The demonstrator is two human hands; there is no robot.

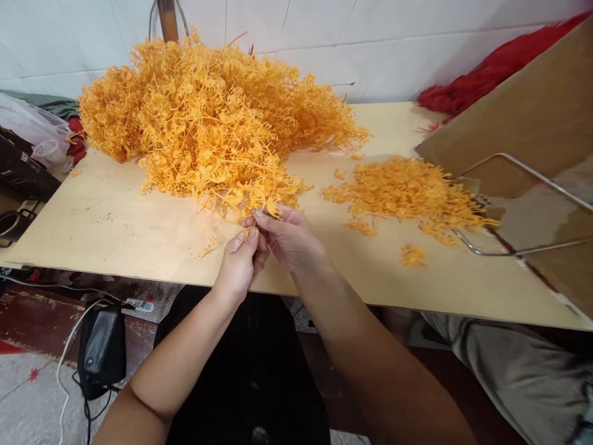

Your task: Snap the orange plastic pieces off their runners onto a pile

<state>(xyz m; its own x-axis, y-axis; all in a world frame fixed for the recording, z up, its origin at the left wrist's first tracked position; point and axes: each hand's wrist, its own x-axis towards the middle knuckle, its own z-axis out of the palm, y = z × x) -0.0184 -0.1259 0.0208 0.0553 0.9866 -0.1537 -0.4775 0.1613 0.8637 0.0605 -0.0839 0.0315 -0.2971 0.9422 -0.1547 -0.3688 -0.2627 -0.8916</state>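
My left hand (239, 259) and my right hand (290, 238) meet over the front part of the table, fingers closed in a pinch. Between them is a small yellow-orange plastic sprig (249, 232), its thin tip showing at my left thumb. My right fingers are pinched on yellow pieces at the edge of the big heap (208, 117) of tangled yellow-orange plastic sprigs just beyond. Exactly where one piece joins another is hidden by my fingers. To the right lies a smaller, flatter pile (403, 188) of similar pieces, with a small loose clump (413, 254) in front.
A brown board (523, 111) with a bent metal rod (551, 179) stands at the right, red material (491, 68) behind it. At the left are a clear plastic bag (37, 127) and a black mug (13, 225). A black speaker-like box (102, 346) hangs below the table (106, 228).
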